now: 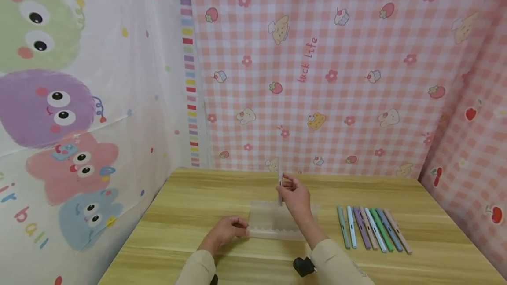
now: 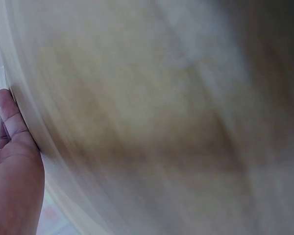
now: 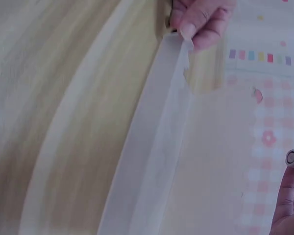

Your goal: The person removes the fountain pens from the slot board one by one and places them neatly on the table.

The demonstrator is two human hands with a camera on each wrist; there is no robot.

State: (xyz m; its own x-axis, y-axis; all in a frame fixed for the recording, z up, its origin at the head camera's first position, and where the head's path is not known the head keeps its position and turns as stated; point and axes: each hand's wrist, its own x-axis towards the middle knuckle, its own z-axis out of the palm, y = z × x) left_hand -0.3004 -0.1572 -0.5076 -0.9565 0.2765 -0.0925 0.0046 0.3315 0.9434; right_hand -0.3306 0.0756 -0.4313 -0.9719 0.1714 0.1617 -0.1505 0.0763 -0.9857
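Note:
A translucent pouch (image 1: pixel 273 217) with a wavy-edged front flap lies flat on the wooden table, its long side facing me. My left hand (image 1: pixel 225 233) pinches the pouch's near left corner; in the right wrist view the thumb of that left hand (image 3: pixel 203 22) lies over the corner. Above the pouch's far part, my right hand (image 1: pixel 296 197) holds a pale grey pen (image 1: pixel 280 170) upright between thumb and fingers. One round end of this pen (image 3: pixel 292 157) shows in the right wrist view. The left wrist view is mostly blurred tabletop, with the left hand (image 2: pixel 14 156) at its edge.
To the right of the pouch, several slim pens (image 1: pixel 374 228) in green, blue, purple and beige lie side by side. A black wrist device (image 1: pixel 304 266) hangs by the right sleeve. Behind the table (image 1: pixel 190 197) hangs a pink checked cloth (image 1: pixel 325 100); a printed white cloth (image 1: pixel 130 87) hangs at left.

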